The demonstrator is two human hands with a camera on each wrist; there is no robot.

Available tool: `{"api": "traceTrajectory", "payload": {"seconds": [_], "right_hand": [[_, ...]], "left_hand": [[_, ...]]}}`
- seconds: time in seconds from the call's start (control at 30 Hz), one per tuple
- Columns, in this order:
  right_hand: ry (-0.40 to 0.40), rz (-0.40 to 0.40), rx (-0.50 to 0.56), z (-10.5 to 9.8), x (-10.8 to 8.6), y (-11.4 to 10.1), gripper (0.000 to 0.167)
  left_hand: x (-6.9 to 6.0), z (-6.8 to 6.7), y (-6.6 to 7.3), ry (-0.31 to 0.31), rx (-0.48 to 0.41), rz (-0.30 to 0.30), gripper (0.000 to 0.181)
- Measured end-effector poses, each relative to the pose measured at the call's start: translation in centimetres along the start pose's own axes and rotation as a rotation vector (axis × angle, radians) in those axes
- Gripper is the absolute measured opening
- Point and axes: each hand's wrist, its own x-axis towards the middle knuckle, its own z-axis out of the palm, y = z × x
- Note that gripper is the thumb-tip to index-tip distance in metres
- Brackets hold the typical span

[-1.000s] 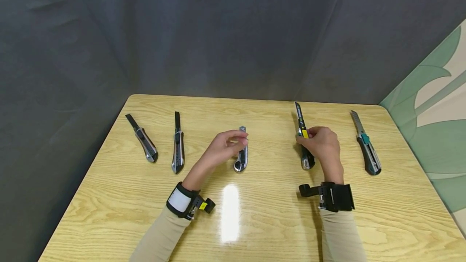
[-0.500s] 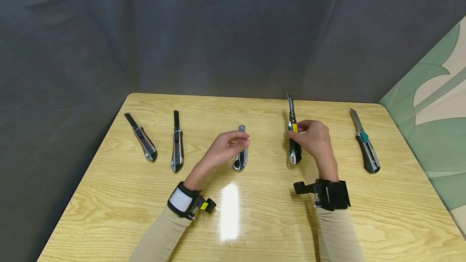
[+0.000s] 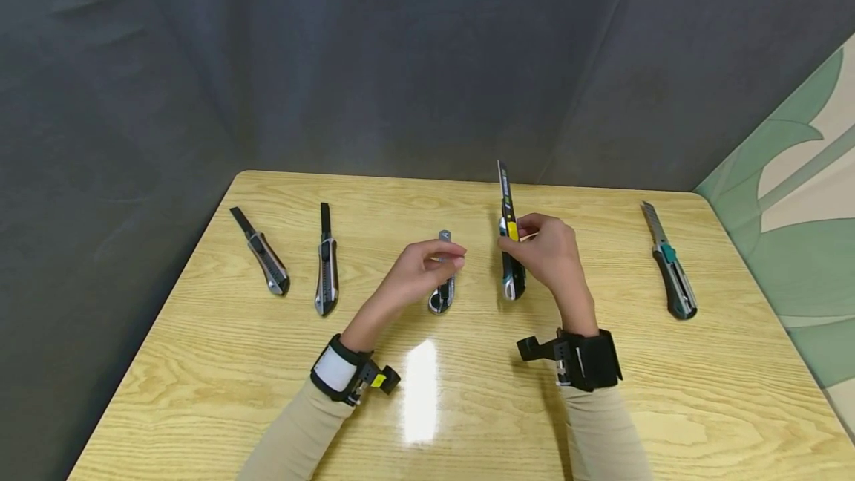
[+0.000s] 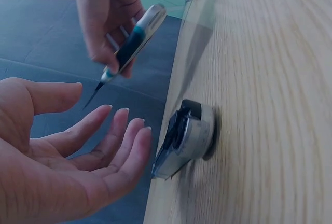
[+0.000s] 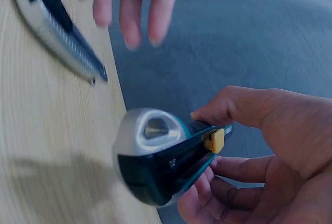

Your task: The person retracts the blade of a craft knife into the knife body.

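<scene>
My right hand [image 3: 553,252] pinches a black utility knife [image 3: 513,273] with a yellow slider between thumb and fingers. It is lifted off the table, its blade end pointing away. In the right wrist view the butt of this knife [image 5: 155,146] faces the camera, its shadow falling apart from it on the wood. Loosely bent, the fingers of my left hand [image 3: 417,277] hold nothing. They hover over a small silver utility knife [image 3: 441,298] lying on the table, partly covering it in the head view. The left wrist view shows this silver knife [image 4: 192,136] beside the fingers.
On the wooden table [image 3: 481,407], two grey-and-black utility knives [image 3: 269,264] [image 3: 326,277] lie at left. A knife with a teal slider [image 3: 676,277] lies at right. A dark cloth [image 3: 427,58] hangs behind the table's far edge.
My right hand has raised the black-and-yellow utility knife and carried it left, towards the silver one. The left hand has shifted very slightly right. The other knives have stayed put.
</scene>
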Motion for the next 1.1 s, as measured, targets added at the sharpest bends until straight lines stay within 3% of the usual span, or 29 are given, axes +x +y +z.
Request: {"api": "traceTrajectory", "payload": {"seconds": [0.23,0.57,1.1], "right_hand": [[0.012,-0.038,0.041,0.8,-0.5,-2.3,0.037],[0.007,-0.076,0.083,1.4,-1.0,-3.5,0.035],[0.023,-0.080,0.134,2.6,-1.4,-4.6,0.037]], "left_hand": [[0.0,0.7,0.4,-0.023,-0.106,-0.017,0.029],[0.1,1.0,-0.1,-0.066,-0.165,-0.011,0.035],[-0.1,1.4,0.0,-0.047,-0.087,-0.021,0.030]]}}
